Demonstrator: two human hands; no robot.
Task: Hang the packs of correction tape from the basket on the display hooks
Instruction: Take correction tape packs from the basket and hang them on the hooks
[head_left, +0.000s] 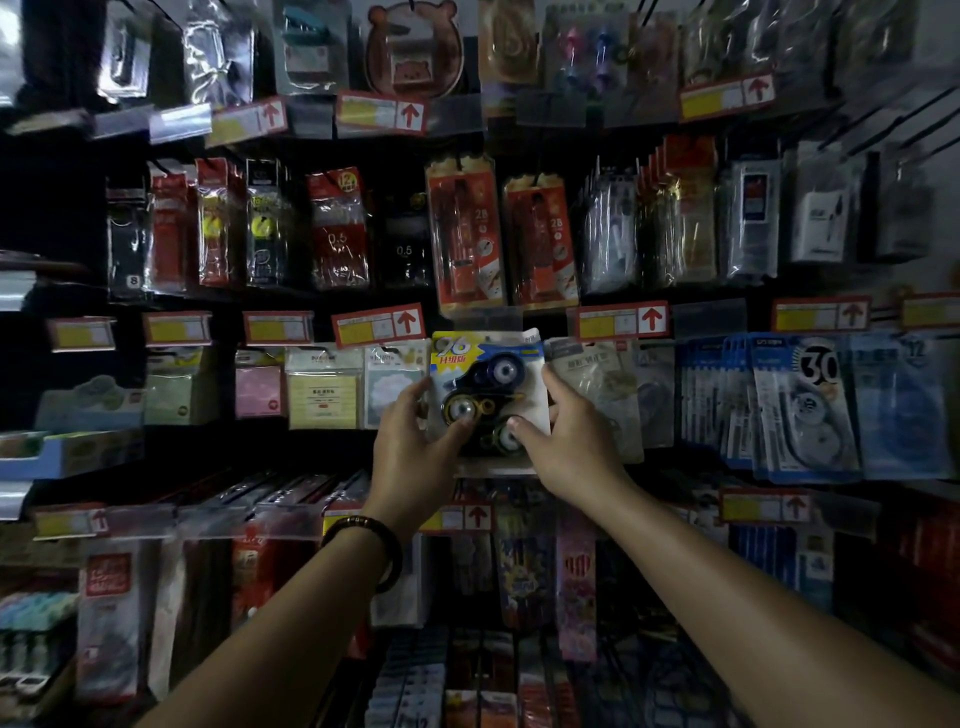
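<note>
Crowded display wall (291, 452), sticky notes (322, 387) beside correction-tape pack (485, 374)

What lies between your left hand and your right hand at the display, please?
The correction tape pack, gripped at its sides by the left hand and right hand, in the head view.

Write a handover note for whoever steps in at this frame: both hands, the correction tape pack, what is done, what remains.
Left hand: grips the left edge of the blue-and-yellow blister pack of correction tape, thumb on its front.
Right hand: grips the pack's right edge, thumb on its front.
Pack: upright against the display, between the pastel sticky-note packs and a grey-printed clear pack.
Done: the pack is raised to its row. Its top is hidden, so I cannot tell if it is on a hook.
Left: seat it, let go, then fetch the rest. The basket is out of view.
</note>
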